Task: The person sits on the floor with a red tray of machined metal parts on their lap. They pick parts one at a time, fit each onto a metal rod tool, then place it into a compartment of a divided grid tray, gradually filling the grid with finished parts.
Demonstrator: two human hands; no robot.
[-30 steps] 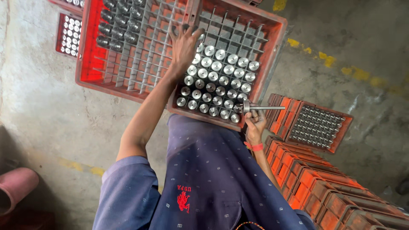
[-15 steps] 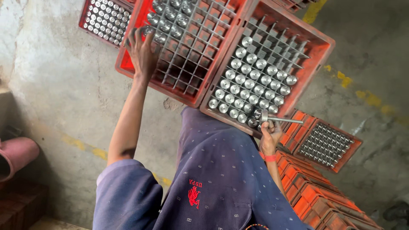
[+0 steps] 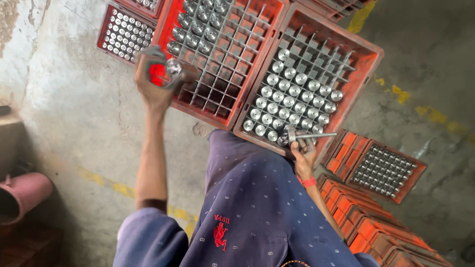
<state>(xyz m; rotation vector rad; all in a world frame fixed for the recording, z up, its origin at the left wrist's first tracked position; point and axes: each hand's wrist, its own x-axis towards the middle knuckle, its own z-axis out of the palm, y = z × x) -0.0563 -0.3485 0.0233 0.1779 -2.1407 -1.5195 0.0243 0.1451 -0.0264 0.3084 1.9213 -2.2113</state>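
1. Since half a second ago the left hand (image 3: 157, 79) has come off the crate grid and is now lifting clear of it, fingers curling round a round metal part (image 3: 173, 66). Motion blur there; exact grip is hard to read, but the hand is closing on the part, not open.
2. The right hand (image 3: 303, 148) is sitting at the same spot as before, at the near edge of the right crate, fist closed around a metal part with a long thin rod (image 3: 311, 135) that is pointing out to the right.
3. The left hand is hovering over the near left corner of the middle red crate (image 3: 250, 12). Its metal grid is mostly empty; a few shiny parts are filling the far left cells.
4. The right red crate (image 3: 363, 64) is butting against the middle one. Round metal parts (image 3: 292, 94) are standing in its near cells, far rows empty.
5. A smaller red tray of small parts (image 3: 121, 32) is lying far left, partly under the middle crate.
6. Orange crates (image 3: 376, 170) are stacking up at right, the top one holding a dense grid of small pieces.
7. A pink pipe (image 3: 22, 195) is lying at the left edge on the concrete floor (image 3: 74, 128).
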